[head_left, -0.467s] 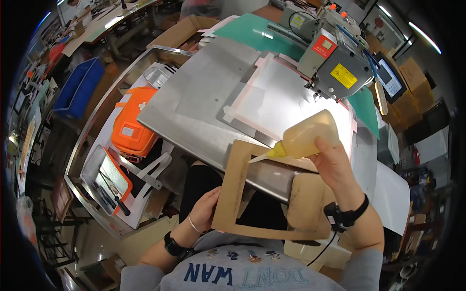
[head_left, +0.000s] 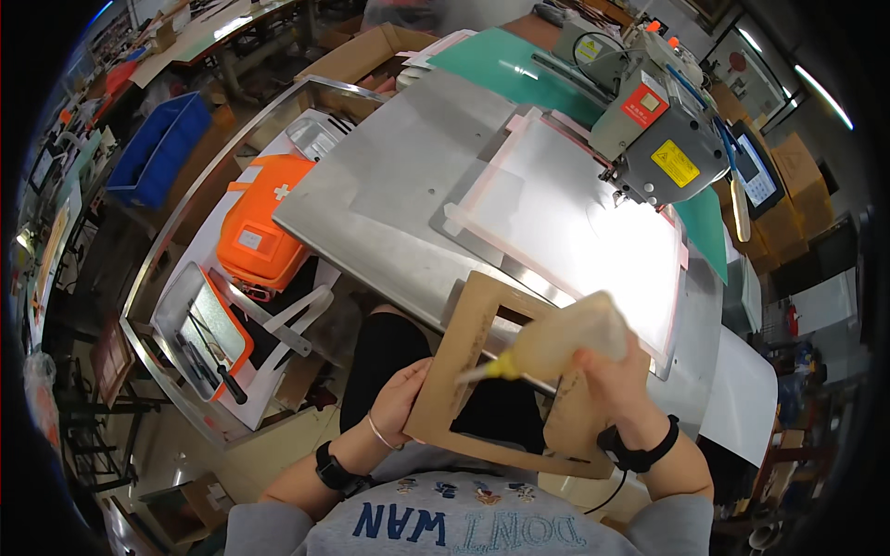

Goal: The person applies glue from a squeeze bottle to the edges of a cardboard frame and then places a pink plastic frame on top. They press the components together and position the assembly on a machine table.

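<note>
A brown cardboard frame [head_left: 456,345] with a cut-out opening is tilted above my lap. Its left edge is pinched in my left hand [head_left: 400,400], fingers closed round it. My right hand [head_left: 614,372] grips a translucent squeeze bottle [head_left: 577,335] with a yellow cap and a pale pointed nozzle. The bottle lies nearly sideways, its nozzle pointing left, over the frame's opening close to the left strip. Whether the tip touches the cardboard I cannot tell. A rounded cardboard piece [head_left: 572,422] shows at the frame's right side, partly hidden by my right hand.
Ahead stands a sewing machine [head_left: 663,153] over a metal table [head_left: 371,176], with a white sheet edged in pink tape [head_left: 547,190] under its head. To the left, a side tray holds an orange pouch [head_left: 262,222], scissors [head_left: 295,324] and an orange-rimmed tray of tools [head_left: 243,338].
My right hand has brought the bottle down and nearer to me, its nozzle now lower along the frame's left strip. The frame has tilted slightly; my left hand still holds it.
</note>
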{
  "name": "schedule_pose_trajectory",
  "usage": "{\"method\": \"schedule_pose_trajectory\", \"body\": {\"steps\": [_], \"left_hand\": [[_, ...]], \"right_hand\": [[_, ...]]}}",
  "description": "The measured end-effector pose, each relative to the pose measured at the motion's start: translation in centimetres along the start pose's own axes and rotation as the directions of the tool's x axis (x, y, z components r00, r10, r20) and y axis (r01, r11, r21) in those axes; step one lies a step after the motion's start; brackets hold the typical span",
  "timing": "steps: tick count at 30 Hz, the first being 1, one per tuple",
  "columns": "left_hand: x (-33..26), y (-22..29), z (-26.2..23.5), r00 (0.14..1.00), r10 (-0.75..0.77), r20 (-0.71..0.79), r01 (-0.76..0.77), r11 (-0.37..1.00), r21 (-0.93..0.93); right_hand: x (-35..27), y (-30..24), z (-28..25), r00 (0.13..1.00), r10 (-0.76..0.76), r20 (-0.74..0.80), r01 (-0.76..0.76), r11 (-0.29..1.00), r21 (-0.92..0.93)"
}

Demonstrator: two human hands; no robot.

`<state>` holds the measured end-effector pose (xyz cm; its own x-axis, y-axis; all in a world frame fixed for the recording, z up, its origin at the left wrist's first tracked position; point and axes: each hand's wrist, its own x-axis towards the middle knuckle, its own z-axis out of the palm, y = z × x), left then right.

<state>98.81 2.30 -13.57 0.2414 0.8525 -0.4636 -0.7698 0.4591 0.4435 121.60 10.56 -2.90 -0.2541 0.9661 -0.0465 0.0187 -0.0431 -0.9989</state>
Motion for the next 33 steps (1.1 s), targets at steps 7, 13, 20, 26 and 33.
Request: {"method": "schedule_pose_trajectory", "body": {"steps": [7,13,20,26,33], "left_hand": [[-0.1,0.2,-0.5,0.997,-0.005,0.079,0.004,1.000,0.010],[0.0,-0.1,0.1,0.999,0.000,-0.035,0.000,1.000,-0.015],[0.0,0.3,0.2,0.999,-0.008,-0.044,0.008,1.000,0.001],[-0.2,0.1,-0.1,1.000,-0.006,-0.011,0.007,0.999,0.034],[-2.0,1.9,-0.6,0.963,0.245,0.109,-0.263,0.945,0.194]], "right_hand": [[0.8,0.9,-1.3,0.992,0.032,-0.125,-0.027,0.999,0.037],[1.4,0.4,-1.2,0.996,0.015,-0.092,0.001,0.986,0.169],[-1.2,1.9,-0.8,0.997,0.076,0.007,-0.076,0.996,-0.039],[1.1,0.0,-1.8,0.990,0.041,-0.132,-0.001,0.957,0.289],[-1.7,-3.1,-6.9,0.963,-0.009,-0.270,0.179,0.769,0.614]]}}
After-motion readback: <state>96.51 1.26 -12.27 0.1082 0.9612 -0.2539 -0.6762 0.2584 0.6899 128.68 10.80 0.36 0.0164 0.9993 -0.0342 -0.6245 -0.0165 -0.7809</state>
